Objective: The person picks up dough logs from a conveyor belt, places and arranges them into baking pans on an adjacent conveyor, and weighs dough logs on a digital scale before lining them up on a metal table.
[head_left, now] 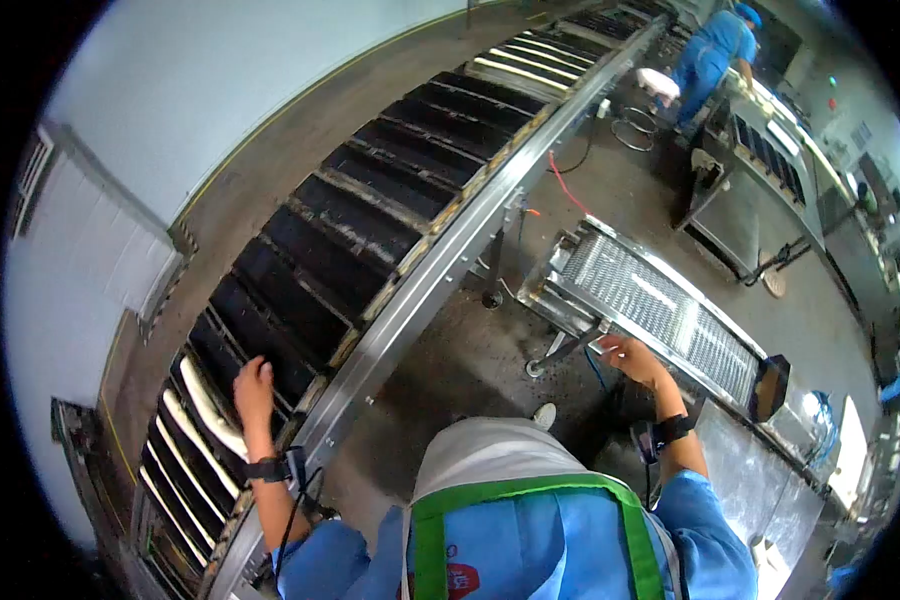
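Observation:
My left hand (254,395) is over the near end of the long conveyor (390,330), just right of a long white dough strip (208,400). Its fingers are loosely bent, with nothing visible in them. Several thinner white strips (190,435) lie side by side in the dark trays closer to me. Out to the other side, my right hand (632,360) hovers by the edge of a narrow mesh-belt conveyor (650,290). Its fingers are apart and it appears to hold nothing. Both wrists carry black straps.
Dark tray sections (355,215) run up the long conveyor, with more white strips (535,60) at the far end. A co-worker in blue (715,50) bends over a metal table (735,215). A steel surface (735,470) lies at my right. A red hose (567,185) crosses the gap.

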### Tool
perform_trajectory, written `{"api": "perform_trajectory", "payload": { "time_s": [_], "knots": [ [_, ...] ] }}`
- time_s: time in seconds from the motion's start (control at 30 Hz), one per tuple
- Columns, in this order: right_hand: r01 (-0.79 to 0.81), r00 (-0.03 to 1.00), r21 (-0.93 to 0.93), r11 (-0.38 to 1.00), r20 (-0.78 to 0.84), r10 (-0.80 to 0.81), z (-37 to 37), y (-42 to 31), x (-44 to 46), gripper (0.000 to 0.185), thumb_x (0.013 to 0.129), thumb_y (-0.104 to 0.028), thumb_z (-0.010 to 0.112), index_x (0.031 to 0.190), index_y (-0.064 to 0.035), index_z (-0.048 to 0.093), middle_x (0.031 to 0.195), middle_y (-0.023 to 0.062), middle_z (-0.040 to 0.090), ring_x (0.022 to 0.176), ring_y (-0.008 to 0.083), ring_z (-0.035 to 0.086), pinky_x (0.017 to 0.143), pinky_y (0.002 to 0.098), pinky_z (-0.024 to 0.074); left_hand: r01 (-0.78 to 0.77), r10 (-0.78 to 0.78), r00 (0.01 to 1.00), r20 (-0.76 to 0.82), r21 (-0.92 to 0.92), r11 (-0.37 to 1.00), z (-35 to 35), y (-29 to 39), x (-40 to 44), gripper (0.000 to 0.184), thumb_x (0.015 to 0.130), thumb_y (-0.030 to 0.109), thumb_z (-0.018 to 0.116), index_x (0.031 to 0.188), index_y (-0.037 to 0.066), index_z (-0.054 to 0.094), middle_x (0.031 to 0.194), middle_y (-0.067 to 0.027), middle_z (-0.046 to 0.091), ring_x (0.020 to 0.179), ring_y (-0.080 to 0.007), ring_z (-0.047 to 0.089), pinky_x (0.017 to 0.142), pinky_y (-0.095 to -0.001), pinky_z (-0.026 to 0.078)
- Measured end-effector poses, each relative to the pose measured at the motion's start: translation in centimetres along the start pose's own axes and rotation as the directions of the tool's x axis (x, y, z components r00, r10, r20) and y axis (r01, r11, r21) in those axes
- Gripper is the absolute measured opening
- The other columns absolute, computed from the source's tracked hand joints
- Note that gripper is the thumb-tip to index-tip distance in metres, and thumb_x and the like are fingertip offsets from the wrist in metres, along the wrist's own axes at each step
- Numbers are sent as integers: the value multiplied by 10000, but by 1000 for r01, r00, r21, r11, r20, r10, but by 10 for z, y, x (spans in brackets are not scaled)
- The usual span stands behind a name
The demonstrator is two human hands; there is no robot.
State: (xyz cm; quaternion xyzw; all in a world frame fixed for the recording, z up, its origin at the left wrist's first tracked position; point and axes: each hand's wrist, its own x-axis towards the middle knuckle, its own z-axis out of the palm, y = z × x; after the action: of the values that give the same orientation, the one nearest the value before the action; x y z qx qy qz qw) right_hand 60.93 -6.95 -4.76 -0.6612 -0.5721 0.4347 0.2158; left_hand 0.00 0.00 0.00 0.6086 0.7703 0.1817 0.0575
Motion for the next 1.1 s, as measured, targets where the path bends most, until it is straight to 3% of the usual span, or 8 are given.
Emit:
{"api": "perform_trajectory", "payload": {
  "time_s": [0.1,0.27,0.5,0.7,0.8,0.9,0.93,1.1],
  "knots": [
    [116,992,-164,980,-38,-124,4,3,-13,310,700,-32,520,1010,-25,531,935,152,581,804,209,571,695,277,439,-378,375,926,-50,-144,914,43,91,32,213,759,128,496,936,19,543,974,-166,532,954,-313,473,826,-367,366],
    [-123,983,-41,992,-141,116,5,2,-49,248,712,-92,551,944,-3,561,910,100,592,759,170,560,668,264,436,-658,650,753,-103,-92,748,129,210,98,275,765,156,504,1021,55,499,1113,-134,447,1081,-304,369,876,-393,316],
    [-219,913,105,970,-330,242,21,59,-100,277,714,-120,601,955,8,551,850,118,600,741,165,561,665,268,440,-679,671,732,-112,-53,732,206,280,165,345,765,182,510,1084,66,444,1167,-116,410,1140,-269,315,912,-393,280],
    [-318,850,172,932,-384,361,25,66,-129,276,719,-152,595,956,-17,553,883,130,590,762,215,572,670,291,445,-606,622,780,-70,164,778,209,227,180,148,786,151,454,929,116,474,777,-97,536,716,-284,536,716,-395,366],
    [-363,850,-107,925,-446,282,17,77,-136,288,696,-143,610,948,-16,555,831,125,595,767,215,578,675,299,456,-634,645,756,-110,123,764,193,195,168,139,799,139,441,930,94,438,686,-122,564,645,-281,552,625,-376,390],
    [-384,780,-372,845,-620,82,6,111,-134,426,647,-157,624,1045,-90,487,1074,156,464,998,322,426,824,367,371,-542,561,828,-26,225,810,174,177,162,113,807,166,445,872,73,443,589,-119,556,569,-283,548,585,-366,395],
    [-478,746,-340,810,-644,170,-3,114,-132,454,640,-156,625,1060,-89,466,1110,155,424,1026,329,395,833,384,362,-617,665,737,-122,279,736,177,171,163,141,812,200,453,783,61,451,514,-114,530,517,-284,535,556,-361,396],
    [-648,645,-395,651,-739,195,-18,132,-122,556,612,-160,640,1113,-122,403,1165,106,352,1090,310,334,823,456,359,-534,599,798,-65,384,753,160,144,135,203,816,233,450,704,64,460,511,-126,525,506,-270,531,543,-359,390]
  ]
}}
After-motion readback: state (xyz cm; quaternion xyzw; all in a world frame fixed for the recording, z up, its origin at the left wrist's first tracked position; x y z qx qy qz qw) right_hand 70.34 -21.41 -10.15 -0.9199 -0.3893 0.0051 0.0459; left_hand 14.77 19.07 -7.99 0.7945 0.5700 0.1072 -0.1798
